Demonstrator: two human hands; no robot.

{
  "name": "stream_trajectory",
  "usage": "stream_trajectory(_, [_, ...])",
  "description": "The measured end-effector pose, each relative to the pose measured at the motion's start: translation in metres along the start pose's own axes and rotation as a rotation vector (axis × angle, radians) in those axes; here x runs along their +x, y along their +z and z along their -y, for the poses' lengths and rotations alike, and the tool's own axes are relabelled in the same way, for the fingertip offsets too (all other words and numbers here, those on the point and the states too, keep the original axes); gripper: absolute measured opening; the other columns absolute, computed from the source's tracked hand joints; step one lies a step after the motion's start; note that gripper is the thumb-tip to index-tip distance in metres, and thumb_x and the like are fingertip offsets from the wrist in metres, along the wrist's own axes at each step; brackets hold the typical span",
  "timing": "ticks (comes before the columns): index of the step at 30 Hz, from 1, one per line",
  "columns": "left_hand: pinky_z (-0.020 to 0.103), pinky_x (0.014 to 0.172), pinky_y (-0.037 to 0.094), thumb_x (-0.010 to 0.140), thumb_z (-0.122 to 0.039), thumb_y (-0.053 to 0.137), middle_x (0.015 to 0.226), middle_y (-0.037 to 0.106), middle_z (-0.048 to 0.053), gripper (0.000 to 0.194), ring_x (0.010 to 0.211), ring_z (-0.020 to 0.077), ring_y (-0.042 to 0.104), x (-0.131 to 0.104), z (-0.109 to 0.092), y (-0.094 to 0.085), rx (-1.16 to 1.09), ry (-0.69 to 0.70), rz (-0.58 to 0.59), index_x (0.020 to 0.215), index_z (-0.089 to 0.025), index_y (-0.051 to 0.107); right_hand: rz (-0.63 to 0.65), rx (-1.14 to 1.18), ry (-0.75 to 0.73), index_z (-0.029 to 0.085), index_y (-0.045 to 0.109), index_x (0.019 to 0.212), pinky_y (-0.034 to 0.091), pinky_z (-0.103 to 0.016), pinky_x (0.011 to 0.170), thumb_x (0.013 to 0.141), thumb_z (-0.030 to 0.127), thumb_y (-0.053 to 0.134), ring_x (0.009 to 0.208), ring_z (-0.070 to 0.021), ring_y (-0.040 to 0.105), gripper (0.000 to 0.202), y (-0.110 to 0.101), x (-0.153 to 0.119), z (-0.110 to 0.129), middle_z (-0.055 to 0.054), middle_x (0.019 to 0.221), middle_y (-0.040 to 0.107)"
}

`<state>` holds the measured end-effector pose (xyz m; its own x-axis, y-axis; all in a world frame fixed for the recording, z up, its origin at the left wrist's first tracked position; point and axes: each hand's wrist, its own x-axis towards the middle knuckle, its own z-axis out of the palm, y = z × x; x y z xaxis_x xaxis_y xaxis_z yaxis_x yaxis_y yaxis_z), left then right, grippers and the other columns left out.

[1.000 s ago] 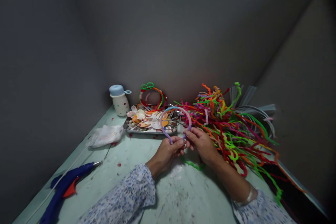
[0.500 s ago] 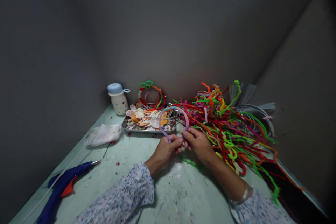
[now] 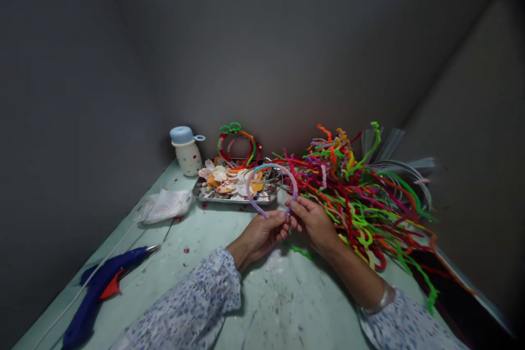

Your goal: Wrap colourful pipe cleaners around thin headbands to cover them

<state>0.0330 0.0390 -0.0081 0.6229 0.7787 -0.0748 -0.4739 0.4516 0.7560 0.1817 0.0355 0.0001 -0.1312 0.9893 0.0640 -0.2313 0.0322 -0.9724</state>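
Observation:
A headband [image 3: 293,179] wrapped in fuzzy pipe cleaner, purple at the ends and pink and light blue higher up, stands arched above the table. My left hand [image 3: 266,232] pinches it near its left end. The fingers of my right hand [image 3: 312,220] close on the other end, close beside the left fingertips. The two end tips are partly covered by my fingers. Behind the arch sits a metal tray [image 3: 229,201] holding paper flowers, small pieces and thin wire hoops.
On the right spreads a heap of coloured pipe cleaners [image 3: 348,191], with clear strips behind it. A blue glue gun [image 3: 110,276] lies at left, its cord crossing the table. Beyond are a plastic packet [image 3: 168,206], a blue-capped bottle [image 3: 188,157] and decorated headbands [image 3: 223,147].
The view has shifted slightly. Both hands keep hold of the headband, its left end has tipped a little, and the right fingers have changed position slightly.

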Motion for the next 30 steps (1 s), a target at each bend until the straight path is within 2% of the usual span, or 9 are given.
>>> stream_trajectory(4, [0.012, 0.05, 0.038, 0.078, -0.029, 0.069, 0.071, 0.059, 0.003, 0.023, 0.052, 0.0025, 0.05, -0.0019, 0.0, 0.0013, 0.02, 0.008, 0.006, 0.079, -0.006, 0.066, 0.013, 0.035, 0.004, 0.017, 0.064, 0.082, 0.031, -0.019, 0.042, 0.08, 0.042, 0.066, 0.043, -0.0068, 0.044, 0.025, 0.0008, -0.0002, 0.0007, 0.005, 0.051, 0.056])
stream_trajectory(10, [0.017, 0.053, 0.039, 0.083, -0.045, 0.06, 0.08, 0.062, 0.007, 0.036, 0.06, 0.0077, 0.055, -0.0047, 0.0022, 0.0014, 0.078, 0.01, -0.033, 0.088, -0.01, 0.067, -0.007, 0.053, 0.013, 0.018, 0.063, 0.083, 0.029, -0.019, 0.041, 0.08, 0.043, 0.065, 0.042, -0.007, 0.045, 0.025, -0.0015, 0.0007, 0.0013, 0.005, 0.052, 0.056])
stream_trajectory(14, [0.018, 0.051, 0.033, 0.075, -0.038, 0.07, 0.076, 0.062, 0.004, 0.028, 0.057, 0.0063, 0.049, -0.0046, 0.0035, 0.0038, 0.262, 0.108, -0.109, 0.081, -0.011, 0.067, -0.047, -0.046, -0.014, 0.018, 0.062, 0.08, 0.028, -0.019, 0.042, 0.081, 0.044, 0.064, 0.042, -0.0067, 0.04, 0.026, -0.0026, 0.0011, 0.0008, 0.006, 0.049, 0.053])
stream_trajectory(17, [0.02, 0.051, 0.031, 0.072, -0.037, 0.072, 0.067, 0.06, 0.002, 0.026, 0.052, 0.0055, 0.044, -0.0033, 0.0048, 0.0041, 0.337, 0.161, -0.19, 0.074, -0.012, 0.066, -0.05, -0.083, -0.014, 0.019, 0.062, 0.081, 0.029, -0.02, 0.043, 0.081, 0.046, 0.063, 0.042, -0.0072, 0.04, 0.027, -0.0027, 0.0013, -0.0014, 0.006, 0.049, 0.053])
stream_trajectory(20, [0.02, 0.05, 0.03, 0.072, -0.035, 0.072, 0.061, 0.056, 0.001, 0.024, 0.05, 0.0059, 0.042, -0.0025, 0.0052, 0.0039, 0.389, 0.191, -0.222, 0.07, -0.012, 0.064, -0.057, -0.088, -0.017, 0.019, 0.06, 0.075, 0.029, -0.02, 0.043, 0.08, 0.047, 0.064, 0.042, -0.0077, 0.04, 0.029, -0.0023, 0.0014, -0.0036, 0.006, 0.049, 0.053])
stream_trajectory(23, [0.02, 0.049, 0.03, 0.073, -0.034, 0.072, 0.062, 0.055, 0.001, 0.024, 0.05, 0.0061, 0.042, -0.0032, 0.0046, 0.0049, 0.391, 0.185, -0.206, 0.071, -0.011, 0.064, -0.074, -0.092, -0.016, 0.019, 0.059, 0.072, 0.029, -0.021, 0.044, 0.079, 0.048, 0.064, 0.043, -0.0084, 0.04, 0.031, -0.0018, 0.0009, -0.0036, 0.006, 0.049, 0.053])
stream_trajectory(27, [0.019, 0.052, 0.034, 0.077, -0.04, 0.068, 0.078, 0.061, 0.006, 0.03, 0.059, 0.0076, 0.05, -0.0054, 0.0021, 0.0045, 0.263, 0.105, -0.076, 0.084, -0.01, 0.066, -0.066, -0.013, 0.015, 0.018, 0.063, 0.082, 0.029, -0.021, 0.042, 0.077, 0.048, 0.066, 0.043, -0.0092, 0.042, 0.03, -0.0022, 0.0, 0.0002, 0.004, 0.051, 0.055])
stream_trajectory(30, [0.019, 0.06, 0.039, 0.076, -0.044, 0.068, 0.084, 0.06, 0.006, 0.037, 0.065, 0.0082, 0.053, -0.0057, -0.0032, 0.0012, 0.171, 0.149, -0.077, 0.091, -0.011, 0.067, -0.065, 0.078, 0.009, 0.018, 0.064, 0.084, 0.029, -0.02, 0.041, 0.076, 0.044, 0.068, 0.042, -0.0085, 0.043, 0.028, -0.0035, -0.0004, 0.0036, 0.003, 0.052, 0.057])
